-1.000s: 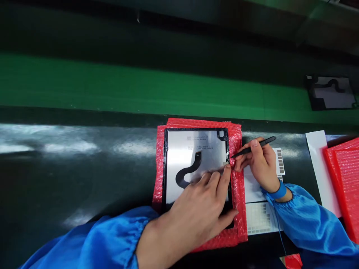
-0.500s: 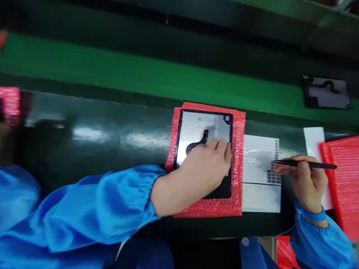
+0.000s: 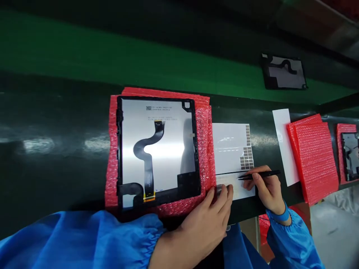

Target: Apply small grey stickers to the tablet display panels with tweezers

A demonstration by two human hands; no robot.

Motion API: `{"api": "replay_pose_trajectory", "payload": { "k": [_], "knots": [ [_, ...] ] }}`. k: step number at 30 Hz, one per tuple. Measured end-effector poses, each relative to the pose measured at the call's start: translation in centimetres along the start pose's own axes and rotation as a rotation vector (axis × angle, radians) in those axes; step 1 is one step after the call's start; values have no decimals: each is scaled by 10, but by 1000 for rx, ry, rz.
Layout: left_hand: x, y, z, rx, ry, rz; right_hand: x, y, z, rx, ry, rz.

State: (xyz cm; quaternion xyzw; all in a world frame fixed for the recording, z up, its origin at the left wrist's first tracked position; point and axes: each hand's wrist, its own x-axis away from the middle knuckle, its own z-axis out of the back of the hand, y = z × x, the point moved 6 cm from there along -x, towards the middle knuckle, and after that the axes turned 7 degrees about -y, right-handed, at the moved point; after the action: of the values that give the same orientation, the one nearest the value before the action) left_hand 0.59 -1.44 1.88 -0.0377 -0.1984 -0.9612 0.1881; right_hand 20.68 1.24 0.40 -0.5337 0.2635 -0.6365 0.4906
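Note:
My left hand [image 3: 206, 222] lies with its fingers stretched out, fingertips touching the lower left corner of a white sheet [image 3: 228, 147] with small grey-brown stickers [image 3: 246, 158] along its right side. My right hand [image 3: 267, 188] is closed around black tweezers [image 3: 265, 174], whose tips point left over the lower strip of the sheet. Whether the tips pinch anything is too small to tell. To the left, a display panel [image 3: 171, 157] with a black frame and a curved black flex cable [image 3: 147, 164] lies back side up on red bubble wrap [image 3: 206, 149].
On the right are a white paper strip [image 3: 285, 145], stacked red bubble-wrap bags [image 3: 316, 160] and another panel [image 3: 350, 153] on red wrap. One more panel [image 3: 286, 73] lies on the green surface at the back. The dark bench [image 3: 67, 179] extends left.
My left hand has left the panel's cable area and come down right onto the sheet's lower edge. The tweezers moved from the stickers to the lower strip. The view has shifted rightward.

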Motion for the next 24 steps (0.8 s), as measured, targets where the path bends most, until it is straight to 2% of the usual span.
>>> {"api": "replay_pose_trajectory", "payload": {
  "k": [6, 11, 19, 24],
  "knots": [
    [-1, 6, -7, -22, 42, 15, 13, 3, -1, 32, 17, 9],
    [0, 10, -15, -53, 46, 24, 17, 5, -1, 65, -20, 7],
    [0, 7, -13, -50, 58, 26, 14, 1, -2, 98, -29, 2],
    [-2, 6, -12, -40, 63, 8, 12, 4, 2, -67, -20, -74]
  ]
}}
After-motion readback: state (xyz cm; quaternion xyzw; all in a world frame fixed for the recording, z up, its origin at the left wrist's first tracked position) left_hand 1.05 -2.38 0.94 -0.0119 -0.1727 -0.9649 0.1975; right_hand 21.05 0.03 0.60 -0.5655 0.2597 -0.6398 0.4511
